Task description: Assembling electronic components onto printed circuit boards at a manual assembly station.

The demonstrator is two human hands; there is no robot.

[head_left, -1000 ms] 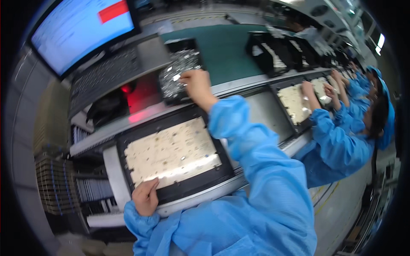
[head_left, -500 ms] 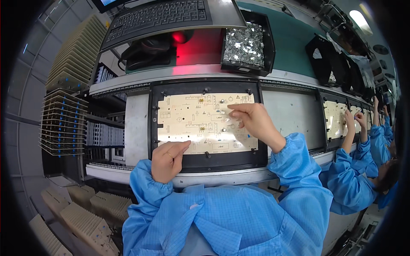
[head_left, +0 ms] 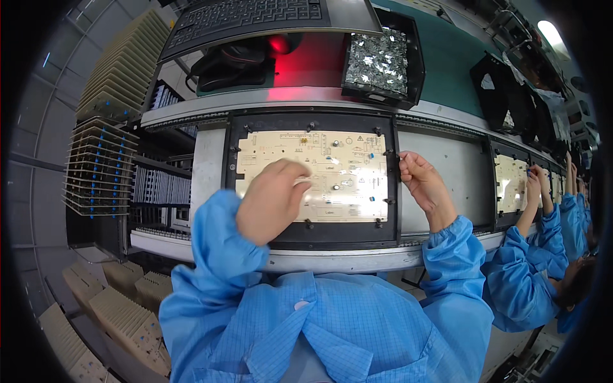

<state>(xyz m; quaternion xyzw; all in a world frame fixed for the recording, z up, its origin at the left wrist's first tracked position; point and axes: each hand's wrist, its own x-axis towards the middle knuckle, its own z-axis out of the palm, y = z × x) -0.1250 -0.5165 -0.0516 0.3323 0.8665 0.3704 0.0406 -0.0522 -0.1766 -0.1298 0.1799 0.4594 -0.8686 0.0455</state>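
The cream circuit board (head_left: 348, 171) lies in a flat black carrier frame (head_left: 357, 236); round capacitors (head_left: 336, 187) and blue components (head_left: 372, 199) are already on it, many printed outlines still bare. The left hand (head_left: 271, 201) blurs over it — grip unclear. The right hand (head_left: 421, 179) curls fingertips close together beside the frame — contents unclear. Shiny metal pieces (head_left: 378, 67) sit beyond.

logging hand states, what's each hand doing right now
Left hand: partly curled over the cream circuit board, blurred; cannot tell if holding anything.
Right hand: curled by the right edge of the black frame; cannot tell either.
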